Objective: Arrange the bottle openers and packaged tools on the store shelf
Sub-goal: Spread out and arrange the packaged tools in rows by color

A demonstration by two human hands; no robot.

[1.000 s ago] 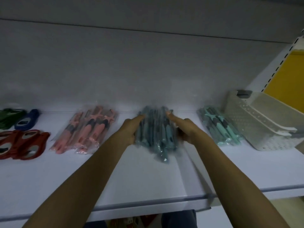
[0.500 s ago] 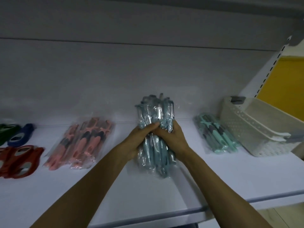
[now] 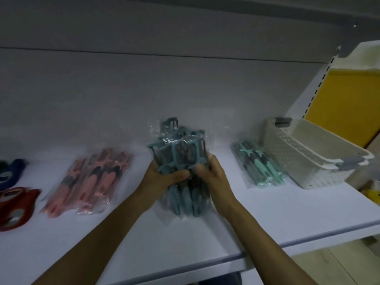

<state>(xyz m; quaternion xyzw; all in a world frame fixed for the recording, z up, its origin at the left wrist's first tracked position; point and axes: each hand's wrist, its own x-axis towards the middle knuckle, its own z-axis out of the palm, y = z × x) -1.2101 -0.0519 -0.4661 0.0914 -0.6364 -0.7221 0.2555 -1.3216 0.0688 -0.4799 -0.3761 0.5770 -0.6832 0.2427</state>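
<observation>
A bundle of blue packaged tools [image 3: 178,153] in clear plastic stands upright on the white shelf [image 3: 267,210] at the centre. My left hand [image 3: 162,177] grips its left side and my right hand [image 3: 211,175] grips its right side, thumbs across the front. A pink packaged bundle [image 3: 90,182] lies flat to the left. A mint packaged bundle [image 3: 259,165] lies flat to the right. Red bottle openers [image 3: 16,206] and a blue bottle opener [image 3: 12,171] lie at the far left.
Nested white perforated baskets [image 3: 312,159] stand at the shelf's right end, next to the mint bundle. A yellow panel [image 3: 345,103] rises behind them. The grey back wall [image 3: 144,89] runs behind everything. The shelf's front edge [image 3: 267,245] lies below my forearms.
My hands gathered the blue bundle from lying flat and stood it upright, closing around its middle. It now tilts slightly, with the tool heads fanned at the top.
</observation>
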